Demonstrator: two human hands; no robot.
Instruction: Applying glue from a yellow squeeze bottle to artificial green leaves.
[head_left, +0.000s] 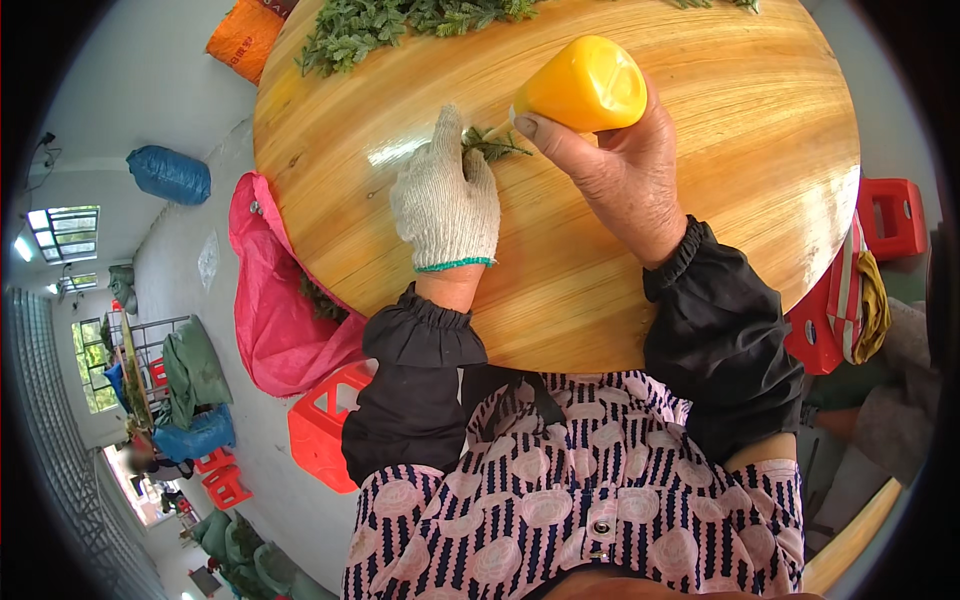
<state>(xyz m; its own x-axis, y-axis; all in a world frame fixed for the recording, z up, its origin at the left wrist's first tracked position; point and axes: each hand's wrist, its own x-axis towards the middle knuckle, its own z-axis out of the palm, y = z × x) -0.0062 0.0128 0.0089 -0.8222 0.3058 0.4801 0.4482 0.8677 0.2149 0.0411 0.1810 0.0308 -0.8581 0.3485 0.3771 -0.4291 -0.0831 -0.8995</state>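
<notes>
On the round wooden table (560, 270), my left hand (447, 200) wears a knitted white glove with a green cuff edge. Its fingers are closed on a small green conifer sprig (497, 146), which pokes out past the thumb to the right. My bare right hand (625, 165) grips a yellow plastic squeeze bottle (583, 85). The bottle is tilted, its base up to the right and its white-collared end pointing down toward the sprig. The bottle's tip is partly hidden by my right thumb, so I cannot tell whether it touches the sprig.
A heap of green conifer sprigs (390, 30) lies along the table's far edge. A pink bag (275, 310) hangs by the left edge, above a red stool (320, 425). To the right are red stools (890, 218) and a striped cloth (848, 300). Another person (150, 462) is far left.
</notes>
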